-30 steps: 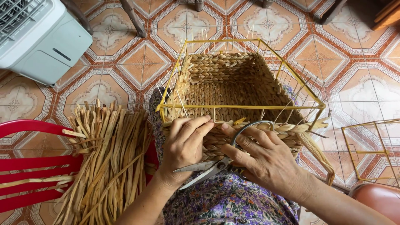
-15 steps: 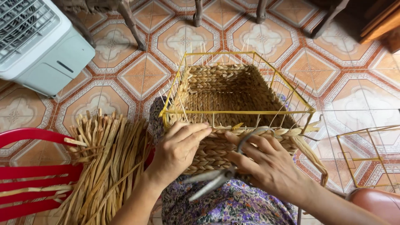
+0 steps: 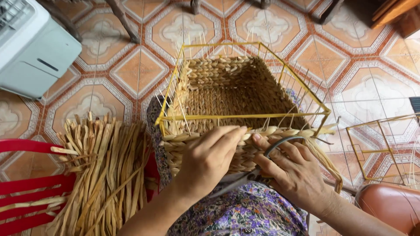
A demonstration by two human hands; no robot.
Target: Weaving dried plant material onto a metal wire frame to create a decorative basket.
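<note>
On the person's lap, over a purple flowered cloth (image 3: 245,216), rests a half-woven rectangular basket of tan plaited straw (image 3: 227,98) built inside a yellow wire frame (image 3: 245,116). Its open mouth faces up and away from the body, and its near wall stands right in front of both hands. The long axis of that near wall runs left to right, so the top plait (image 3: 280,131) lies crosswise to the forearms.

To the left, a bundle of loose dried straw strips (image 3: 98,170) lies over a red plastic chair (image 3: 26,183), nearer the left hand than the right. A second, empty yellow wire frame (image 3: 380,148) stands on the patterned tile floor (image 3: 135,70) to the right, and a white plastic appliance (image 3: 30,48) sits at the upper left.

The left hand (image 3: 208,161) has its grip closed lightly on the near wall, fingertips pressing the top plait. The right hand (image 3: 293,175), just beside it and touching the same wall, is clamped on a pair of scissors with a dark loop handle (image 3: 249,177); the blades point left, under the left wrist. Both hands are equally near the rim.
</note>
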